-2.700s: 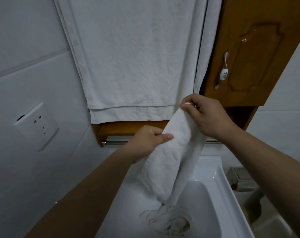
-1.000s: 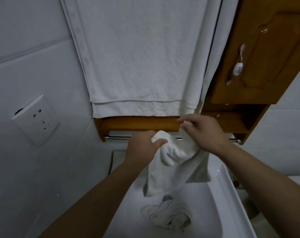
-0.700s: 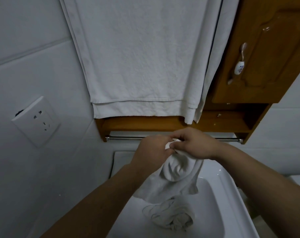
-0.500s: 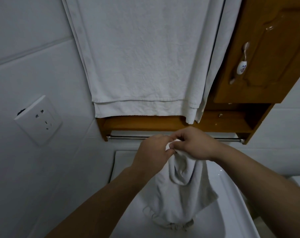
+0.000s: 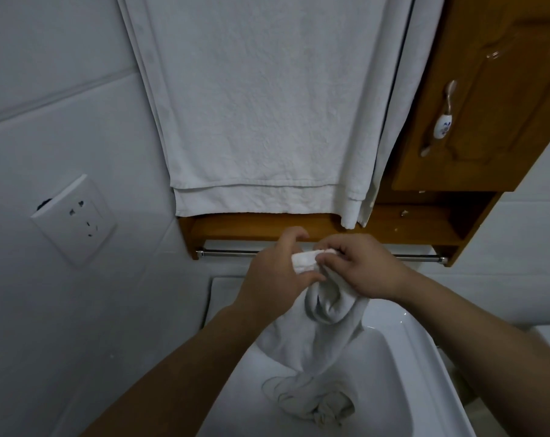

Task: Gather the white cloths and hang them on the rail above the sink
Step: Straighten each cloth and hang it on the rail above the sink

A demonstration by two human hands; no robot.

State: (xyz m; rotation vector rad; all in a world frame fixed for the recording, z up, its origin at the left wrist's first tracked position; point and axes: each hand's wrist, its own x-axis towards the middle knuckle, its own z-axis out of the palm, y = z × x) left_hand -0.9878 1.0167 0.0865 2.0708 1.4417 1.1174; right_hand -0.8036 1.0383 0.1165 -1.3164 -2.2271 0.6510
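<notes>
Our left hand (image 5: 276, 272) and right hand (image 5: 365, 266) pinch the rolled edge of the limp white terry cloth (image 5: 330, 329), probably to feed it over the thin chrome rail (image 5: 229, 253) just beyond them.

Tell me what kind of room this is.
Probably a bathroom or washroom: a white sink sits under a metal rail, a large white towel hangs above, and there is a tiled wall.

Fingers (image 5: 333, 247) curled, left hand (image 5: 276, 269) meets right hand (image 5: 366, 271).
</notes>
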